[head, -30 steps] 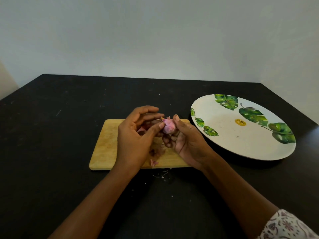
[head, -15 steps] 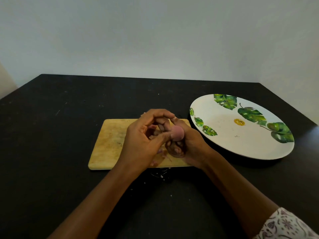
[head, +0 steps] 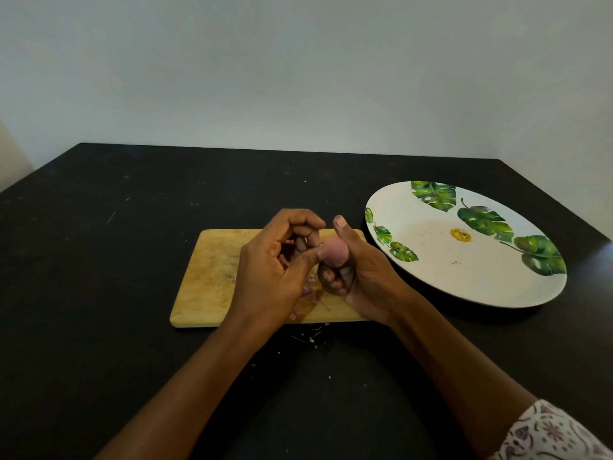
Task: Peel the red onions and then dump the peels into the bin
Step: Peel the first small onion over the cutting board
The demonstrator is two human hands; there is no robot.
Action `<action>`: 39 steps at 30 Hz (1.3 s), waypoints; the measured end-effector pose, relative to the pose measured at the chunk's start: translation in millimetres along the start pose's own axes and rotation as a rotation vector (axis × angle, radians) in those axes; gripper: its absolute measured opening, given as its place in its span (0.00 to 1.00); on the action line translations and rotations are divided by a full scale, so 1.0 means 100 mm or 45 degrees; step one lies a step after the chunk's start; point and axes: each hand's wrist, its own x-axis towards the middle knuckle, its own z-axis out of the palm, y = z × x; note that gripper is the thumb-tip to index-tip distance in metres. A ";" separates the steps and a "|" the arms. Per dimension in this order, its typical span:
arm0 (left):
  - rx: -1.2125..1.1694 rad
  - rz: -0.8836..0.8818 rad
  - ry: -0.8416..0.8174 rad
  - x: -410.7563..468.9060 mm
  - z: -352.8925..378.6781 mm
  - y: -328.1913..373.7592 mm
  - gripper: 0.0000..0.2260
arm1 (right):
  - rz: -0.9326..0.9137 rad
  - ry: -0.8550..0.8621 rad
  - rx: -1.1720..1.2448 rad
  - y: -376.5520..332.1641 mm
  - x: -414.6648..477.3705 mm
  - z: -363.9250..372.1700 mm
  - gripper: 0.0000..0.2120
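On the board (head: 212, 277), peels (head: 311, 295), plate (head: 481, 283) holds specks (head: 456, 262)

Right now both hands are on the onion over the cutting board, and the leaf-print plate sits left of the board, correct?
One thing is off: the plate sits to the right of the cutting board, not the left, as the head view shows. The rest holds: the left hand and the right hand both hold the onion over the board.
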 end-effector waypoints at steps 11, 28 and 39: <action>0.050 -0.049 0.071 0.00 0.00 -0.07 0.14 | -0.075 -0.025 0.178 0.00 -0.04 0.06 0.40; 0.056 -0.077 0.173 0.01 -0.02 -0.06 0.18 | 0.007 -0.039 0.178 -0.03 -0.04 0.01 0.23; 0.154 -0.008 0.118 -0.01 0.00 -0.10 0.19 | -0.104 -0.346 0.273 0.03 -0.06 -0.04 0.31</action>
